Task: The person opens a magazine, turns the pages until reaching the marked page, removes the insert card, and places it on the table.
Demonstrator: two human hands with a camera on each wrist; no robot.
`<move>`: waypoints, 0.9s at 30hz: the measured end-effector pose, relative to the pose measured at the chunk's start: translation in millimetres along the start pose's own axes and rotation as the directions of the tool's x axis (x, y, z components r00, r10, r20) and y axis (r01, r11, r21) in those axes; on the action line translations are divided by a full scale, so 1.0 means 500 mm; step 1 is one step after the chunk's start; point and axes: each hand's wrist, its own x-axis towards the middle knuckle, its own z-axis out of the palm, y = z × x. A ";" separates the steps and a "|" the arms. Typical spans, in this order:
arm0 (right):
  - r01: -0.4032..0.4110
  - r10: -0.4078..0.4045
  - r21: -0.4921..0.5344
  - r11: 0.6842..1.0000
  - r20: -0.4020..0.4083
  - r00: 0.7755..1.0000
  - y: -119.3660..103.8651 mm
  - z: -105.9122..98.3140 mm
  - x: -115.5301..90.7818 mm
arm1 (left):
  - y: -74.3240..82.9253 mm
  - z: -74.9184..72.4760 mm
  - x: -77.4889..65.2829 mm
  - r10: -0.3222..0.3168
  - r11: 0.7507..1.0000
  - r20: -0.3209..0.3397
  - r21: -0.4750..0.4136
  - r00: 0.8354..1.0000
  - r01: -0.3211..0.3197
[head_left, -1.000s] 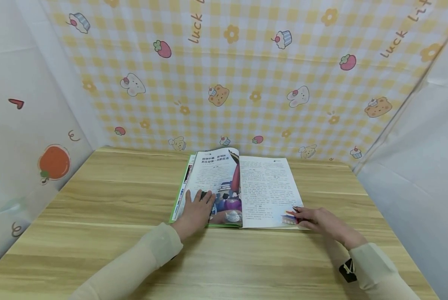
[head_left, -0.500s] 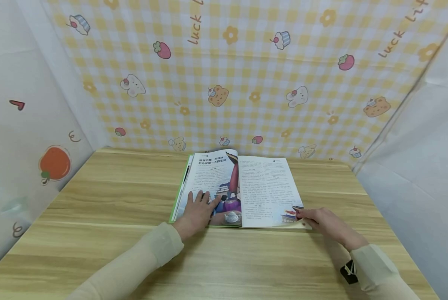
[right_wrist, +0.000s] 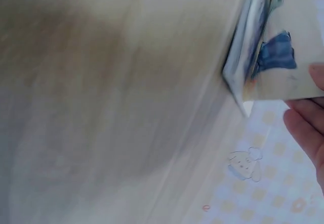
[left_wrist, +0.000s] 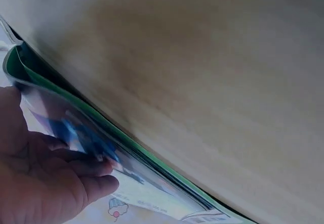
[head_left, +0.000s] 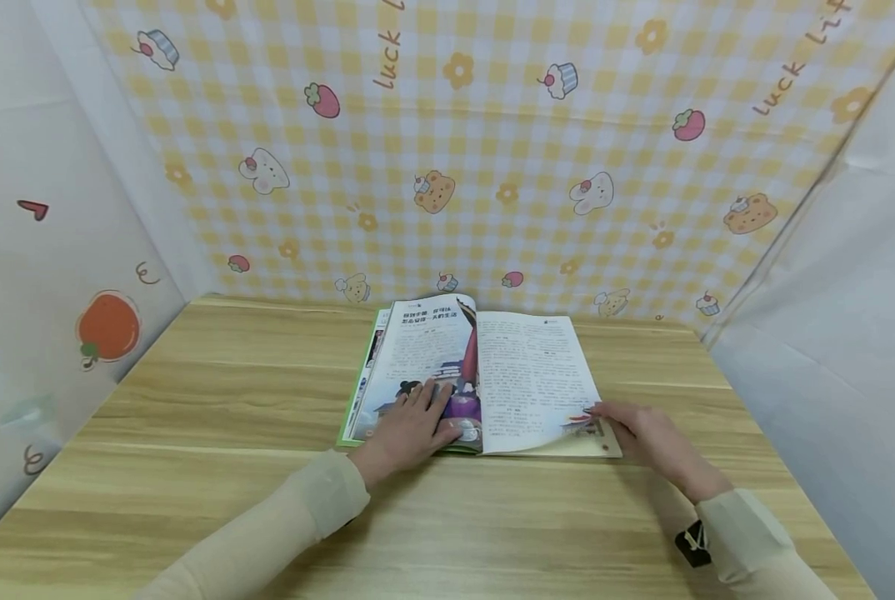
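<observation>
An open magazine (head_left: 533,375) with printed text and coloured illustrations lies on the wooden table. My left hand (head_left: 410,429) rests with extended fingers on the lower part of its left page. In the left wrist view, the left hand (left_wrist: 45,178) lies over the page beside the green-edged cover (left_wrist: 126,135). My right hand (head_left: 653,442) pinches the lower right corner of the right page and holds it lifted, so the cream page (head_left: 597,448) beneath shows. The right wrist view has the raised page (right_wrist: 293,82) between the thumb and fingers of the right hand (right_wrist: 309,128).
The wooden table (head_left: 230,383) extends around the magazine. Behind it hangs a yellow checked cloth (head_left: 507,158) with cartoon prints. White side panels stand at left (head_left: 35,275) and right (head_left: 845,308). A small black object (head_left: 692,543) sits by the right cuff.
The right hand has raised the page corner slightly up and away, exposing more of the page beneath. The left hand has slid right across the left page, towards the spine.
</observation>
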 end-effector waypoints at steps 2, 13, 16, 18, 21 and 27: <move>0.015 -0.015 -0.004 1.000 -0.058 0.998 -0.004 0.000 0.005 | 0.002 0.000 0.000 0.001 1.000 -0.002 -0.019 1.000 -0.001; 0.128 -0.147 -0.080 0.989 -0.314 0.938 -0.045 -0.019 0.042 | 0.032 0.000 0.011 0.064 0.998 -0.034 -0.012 0.997 -0.065; 0.140 -0.163 -0.092 0.986 -0.343 0.925 -0.063 -0.025 0.056 | 0.053 -0.001 0.019 0.098 0.995 -0.036 0.016 0.995 -0.098; 0.155 -0.181 -0.101 0.983 -0.359 0.916 -0.074 -0.029 0.065 | 0.071 -0.002 0.025 0.113 0.993 -0.031 0.042 0.993 -0.112; 0.176 -0.207 -0.114 0.978 -0.381 0.901 -0.087 -0.034 0.075 | 0.100 0.001 0.035 0.135 0.987 -0.021 0.090 0.991 -0.133; 0.230 -0.257 -0.116 0.966 -0.431 0.865 -0.102 -0.038 0.092 | 0.152 0.007 0.050 0.177 0.981 -0.032 0.091 0.984 -0.173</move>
